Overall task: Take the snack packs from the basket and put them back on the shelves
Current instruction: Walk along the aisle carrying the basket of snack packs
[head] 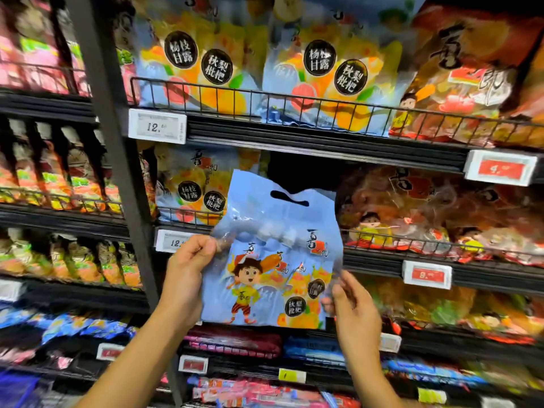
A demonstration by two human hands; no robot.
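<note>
A light blue snack pack (pixel 273 254) with a cartoon child and a cut-out handle is held upright in front of the middle shelf (pixel 382 260). My left hand (pixel 188 266) grips its left edge, thumb on the front. My right hand (pixel 350 301) pinches its lower right edge. Right behind the pack's top there is a dark gap on the shelf, beside a matching blue pack (pixel 191 187) to the left. The basket is out of sight.
Two more matching blue packs (pixel 323 69) stand on the shelf above behind a wire rail (pixel 265 104). Red-orange packs (pixel 426 213) fill the right side. A black upright post (pixel 117 142) divides the bays. Price tags (pixel 157 126) line the shelf edges.
</note>
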